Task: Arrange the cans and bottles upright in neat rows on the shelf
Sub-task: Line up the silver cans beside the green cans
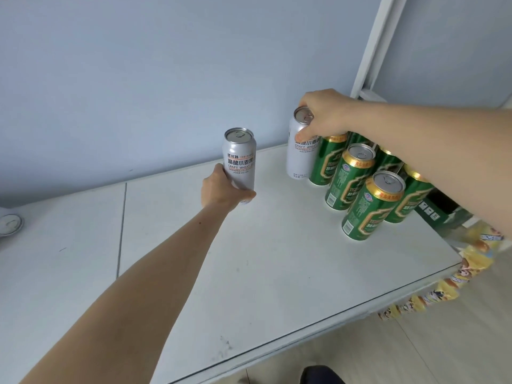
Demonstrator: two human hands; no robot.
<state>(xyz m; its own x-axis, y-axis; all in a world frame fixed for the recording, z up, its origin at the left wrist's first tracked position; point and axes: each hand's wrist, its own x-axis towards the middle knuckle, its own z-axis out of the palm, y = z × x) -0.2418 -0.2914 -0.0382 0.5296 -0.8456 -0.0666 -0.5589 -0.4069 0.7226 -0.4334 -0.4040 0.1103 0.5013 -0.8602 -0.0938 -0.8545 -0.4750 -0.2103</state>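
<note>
The can cluster [368,184] is standing upright at the right end of the shelf [249,273], in rows running from the wall toward the front edge. Touching the cluster's left rear corner, a taller can [300,153] is standing under the right hand [327,112]. Well to the cluster's left, another can [239,159] is sitting in the left hand [221,191]. Far left of the cluster, a round object [9,224] is lying by the wall.

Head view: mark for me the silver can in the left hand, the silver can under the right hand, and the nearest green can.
Left-hand silver can [240,159], head view, on its printed label.
Right-hand silver can [300,159], head view, on its side wall.
Nearest green can [371,209], head view, on its green body.
</note>
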